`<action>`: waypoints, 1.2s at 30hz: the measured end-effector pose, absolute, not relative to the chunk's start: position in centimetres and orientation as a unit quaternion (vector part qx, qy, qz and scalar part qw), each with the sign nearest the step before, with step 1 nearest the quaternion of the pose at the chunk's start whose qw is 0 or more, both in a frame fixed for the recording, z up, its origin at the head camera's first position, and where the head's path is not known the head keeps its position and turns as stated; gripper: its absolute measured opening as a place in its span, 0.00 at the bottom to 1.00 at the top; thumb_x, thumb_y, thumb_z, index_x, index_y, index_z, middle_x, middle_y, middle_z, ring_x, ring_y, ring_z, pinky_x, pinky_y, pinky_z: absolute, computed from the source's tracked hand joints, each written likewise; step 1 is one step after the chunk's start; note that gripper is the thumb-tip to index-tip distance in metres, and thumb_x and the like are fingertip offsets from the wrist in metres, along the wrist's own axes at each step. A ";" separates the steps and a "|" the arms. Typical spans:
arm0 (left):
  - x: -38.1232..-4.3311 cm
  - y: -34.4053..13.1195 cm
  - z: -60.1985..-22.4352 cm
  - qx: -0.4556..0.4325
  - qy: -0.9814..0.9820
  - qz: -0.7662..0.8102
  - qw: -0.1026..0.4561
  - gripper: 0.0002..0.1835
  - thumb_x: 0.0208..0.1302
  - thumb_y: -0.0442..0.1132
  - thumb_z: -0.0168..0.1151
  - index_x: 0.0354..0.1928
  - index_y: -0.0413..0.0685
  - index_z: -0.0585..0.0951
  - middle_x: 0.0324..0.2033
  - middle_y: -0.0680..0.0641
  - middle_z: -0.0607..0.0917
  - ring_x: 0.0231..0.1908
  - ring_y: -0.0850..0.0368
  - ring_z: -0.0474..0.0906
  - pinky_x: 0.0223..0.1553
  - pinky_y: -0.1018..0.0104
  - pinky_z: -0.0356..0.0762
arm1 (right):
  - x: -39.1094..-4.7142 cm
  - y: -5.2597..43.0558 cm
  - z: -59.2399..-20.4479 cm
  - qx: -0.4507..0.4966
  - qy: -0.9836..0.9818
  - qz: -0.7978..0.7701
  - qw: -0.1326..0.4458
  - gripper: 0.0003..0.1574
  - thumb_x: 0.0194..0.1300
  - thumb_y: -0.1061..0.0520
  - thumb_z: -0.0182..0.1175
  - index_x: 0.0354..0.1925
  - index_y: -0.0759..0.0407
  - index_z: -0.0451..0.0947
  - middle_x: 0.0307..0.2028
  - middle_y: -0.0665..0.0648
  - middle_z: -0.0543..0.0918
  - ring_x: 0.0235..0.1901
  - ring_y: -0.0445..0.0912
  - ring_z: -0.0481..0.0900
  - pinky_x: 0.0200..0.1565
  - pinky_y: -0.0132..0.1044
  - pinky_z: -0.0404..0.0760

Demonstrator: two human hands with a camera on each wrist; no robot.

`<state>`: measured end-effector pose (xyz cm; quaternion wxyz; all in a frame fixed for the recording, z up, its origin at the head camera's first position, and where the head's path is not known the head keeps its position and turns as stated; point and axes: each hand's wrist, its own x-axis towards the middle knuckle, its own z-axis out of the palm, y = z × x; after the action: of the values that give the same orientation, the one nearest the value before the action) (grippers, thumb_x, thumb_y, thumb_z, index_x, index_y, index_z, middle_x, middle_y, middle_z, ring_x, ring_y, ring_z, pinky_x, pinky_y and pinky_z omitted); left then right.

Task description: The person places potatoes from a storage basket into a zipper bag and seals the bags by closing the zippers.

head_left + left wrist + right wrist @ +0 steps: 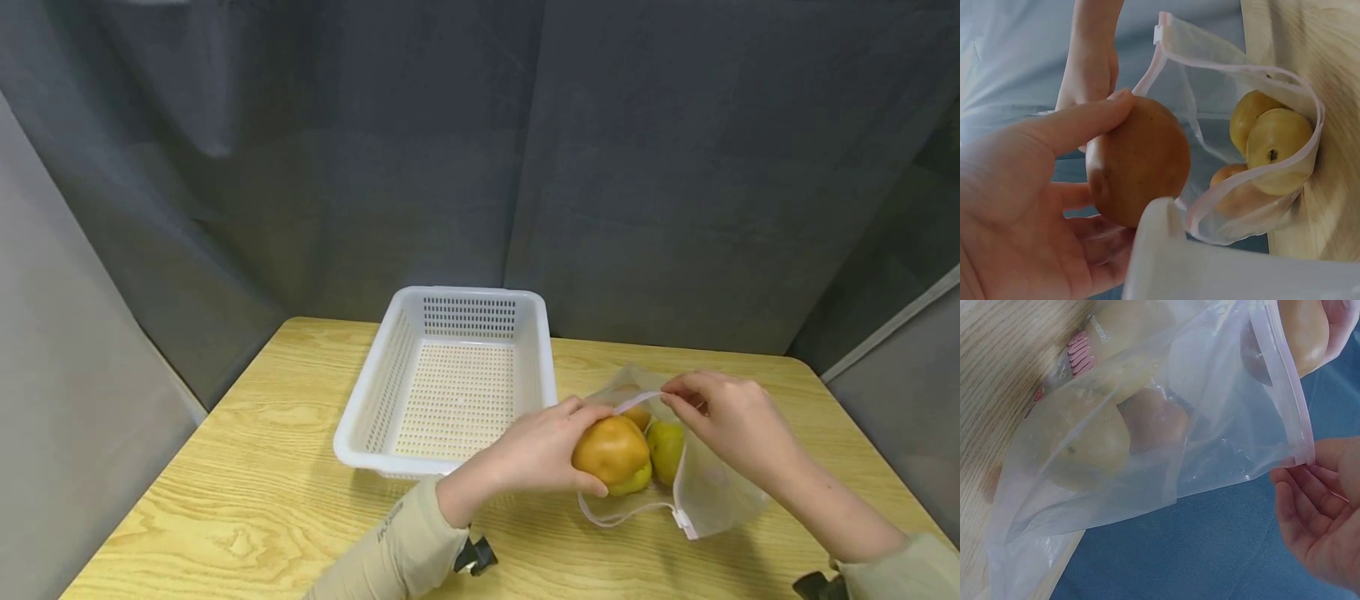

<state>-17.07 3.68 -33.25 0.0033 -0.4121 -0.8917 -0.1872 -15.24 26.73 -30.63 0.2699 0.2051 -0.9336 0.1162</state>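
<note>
My left hand (536,450) grips a round orange-brown fruit (611,452), thumb and fingers spread around its side. This fruit is at the mouth of a clear zip bag (723,492) with a pinkish-white edge and a slider (682,522). With thumb and forefinger, my right hand (738,417) pinches the bag's rim, and the mouth gapes toward my left hand. Inside the bag lie yellow-green fruits (1280,147) and another orange-brown fruit (1154,419), partly blurred by the plastic in the right wrist view.
A white plastic basket (457,392) with slotted walls stands left of the bag on the wood-grain table (247,483). Its rim comes close beside my left hand in the left wrist view. Dark grey cloth (420,167) hangs behind the table.
</note>
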 end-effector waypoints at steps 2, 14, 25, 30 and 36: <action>-16.9 3.9 -33.4 -0.413 -0.891 -0.188 0.008 0.43 0.44 0.57 0.69 0.63 0.57 0.63 0.51 0.55 0.73 0.43 0.66 0.73 0.39 0.74 0.72 | -15.2 26.7 -30.6 0.204 -0.934 0.117 0.267 0.04 0.49 0.61 0.67 0.27 0.55 0.80 0.22 0.47 0.81 0.19 0.39 0.77 0.21 0.31 0.75; -16.2 5.0 -34.4 -0.412 -0.898 -0.142 0.065 0.42 0.45 0.59 0.67 0.63 0.54 0.64 0.54 0.53 0.70 0.46 0.64 0.73 0.41 0.72 0.73 | -15.3 26.7 -30.6 0.200 -0.937 0.118 0.261 0.04 0.49 0.60 0.67 0.27 0.54 0.80 0.22 0.47 0.81 0.19 0.38 0.77 0.20 0.30 0.74; -15.8 6.0 -35.4 -0.415 -0.892 -0.127 0.128 0.43 0.43 0.60 0.68 0.62 0.54 0.64 0.50 0.53 0.68 0.43 0.65 0.72 0.39 0.75 0.73 | -15.3 26.8 -30.5 0.208 -0.934 0.112 0.267 0.05 0.48 0.60 0.67 0.28 0.54 0.81 0.22 0.47 0.81 0.18 0.38 0.75 0.19 0.29 0.72; -15.7 6.5 -36.0 -0.412 -0.888 -0.117 0.170 0.42 0.41 0.60 0.68 0.59 0.51 0.66 0.48 0.53 0.69 0.41 0.64 0.73 0.39 0.74 0.74 | -15.3 26.7 -30.4 0.207 -0.934 0.114 0.267 0.05 0.48 0.59 0.67 0.28 0.54 0.81 0.24 0.48 0.81 0.19 0.37 0.74 0.20 0.29 0.72; -15.7 7.2 -36.8 -0.414 -0.876 -0.103 0.226 0.41 0.40 0.57 0.70 0.57 0.50 0.67 0.49 0.49 0.69 0.44 0.60 0.74 0.43 0.71 0.74 | -15.4 26.6 -30.3 0.210 -0.933 0.113 0.270 0.05 0.48 0.60 0.67 0.27 0.54 0.81 0.23 0.48 0.81 0.18 0.37 0.74 0.19 0.29 0.71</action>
<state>-15.73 7.15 -36.81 0.2260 -0.4140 -0.8757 -0.1031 -15.39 26.61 -30.33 0.2702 0.2095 -0.9329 0.1132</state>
